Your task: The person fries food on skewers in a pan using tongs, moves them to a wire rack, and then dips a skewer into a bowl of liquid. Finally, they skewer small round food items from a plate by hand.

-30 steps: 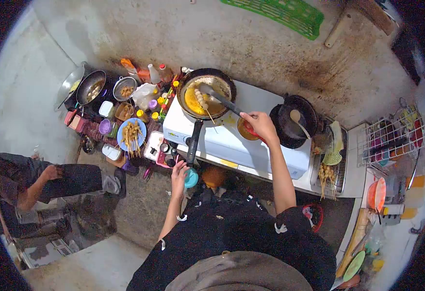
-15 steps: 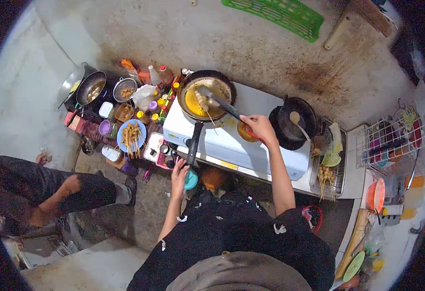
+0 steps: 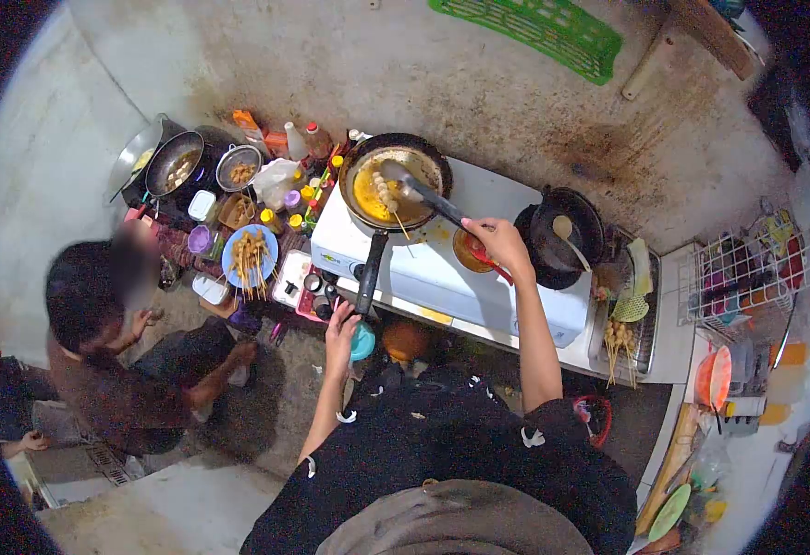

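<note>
My left hand [image 3: 338, 340] is closed round the end of the frying pan's black handle [image 3: 372, 273]. The frying pan [image 3: 443, 176] sits on the left side of the white gas stove [image 3: 442, 268], with yellow egg-like liquid in it. In my right hand [image 3: 497, 248] is a spatula [image 3: 433, 199] with a black handle and a metal head, held over the pan. Its head is beside a skewer of pale balls [image 3: 384, 192] lying in the yellow liquid, the stick pointing over the rim towards me. An orange-yellow bowl [image 3: 470, 252] stands below the spatula, partly behind my hand.
A dark wok [image 3: 534, 236] with a ladle [image 3: 564, 231] stands on the stove's right side. More skewers lie on a blue plate [image 3: 229, 250] at left and on a rack [image 3: 647, 338] at right. A person [image 3: 100, 370] crouches at the left, and another person [image 3: 3, 407] is at the far-left edge.
The person at the left has leaned forward into view near the blue plate. The spatula head has moved slightly away from the skewer. My left hand has stayed at the pan handle.
</note>
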Demonstrator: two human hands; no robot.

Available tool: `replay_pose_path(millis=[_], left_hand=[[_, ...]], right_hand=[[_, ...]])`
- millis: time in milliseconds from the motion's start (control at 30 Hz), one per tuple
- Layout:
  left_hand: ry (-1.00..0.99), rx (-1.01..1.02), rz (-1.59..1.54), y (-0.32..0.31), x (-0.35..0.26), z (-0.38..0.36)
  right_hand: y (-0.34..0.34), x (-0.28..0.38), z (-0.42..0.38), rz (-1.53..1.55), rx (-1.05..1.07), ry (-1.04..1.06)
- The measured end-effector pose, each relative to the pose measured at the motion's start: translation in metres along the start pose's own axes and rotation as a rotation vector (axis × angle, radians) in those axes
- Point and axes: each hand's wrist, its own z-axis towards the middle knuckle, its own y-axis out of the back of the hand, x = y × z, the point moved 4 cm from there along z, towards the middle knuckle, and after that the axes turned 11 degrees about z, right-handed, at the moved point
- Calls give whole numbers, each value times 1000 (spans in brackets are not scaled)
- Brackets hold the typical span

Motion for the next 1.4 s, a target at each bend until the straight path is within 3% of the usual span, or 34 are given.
replay_pose_path(millis=[67, 167, 267, 367, 467, 533, 667, 733, 833, 933, 1033, 1400], left_hand=[[10, -6, 33, 0, -1, -1], [19, -2, 39, -1, -4, -1], [6, -13, 27, -1, -3, -1], [-12, -10, 1, -1, 3, 0], [13, -23, 11, -1, -2, -1], [5, -23, -5, -2, 0, 0], [-8, -13, -34, -5, -1, -2], [-14, 0, -8, -7, -3, -2], [-10, 2, 59, -8, -4, -1], [4, 6, 84, -10, -6, 1], [8, 45, 96, -9, -1, 3], [-12, 34, 133, -17, -16, 2]], right_hand=[[-3, -5, 2, 87, 22, -69], [-6, -14, 12, -106, -37, 101], [-10, -16, 12, 93, 33, -5], [-7, -9, 11, -99, -96, 27], [-16, -19, 21, 5, 35, -37], [-14, -16, 21, 5, -79, 12], [-20, -22, 31, -86, -87, 92], [-19, -15, 30, 24, -77, 129], [-15, -4, 23, -104, -95, 116], [-22, -14, 31, 33, -21, 40], [-20, -8, 33, -59, -126, 88], [-23, -10, 40, -11, -34, 53]])
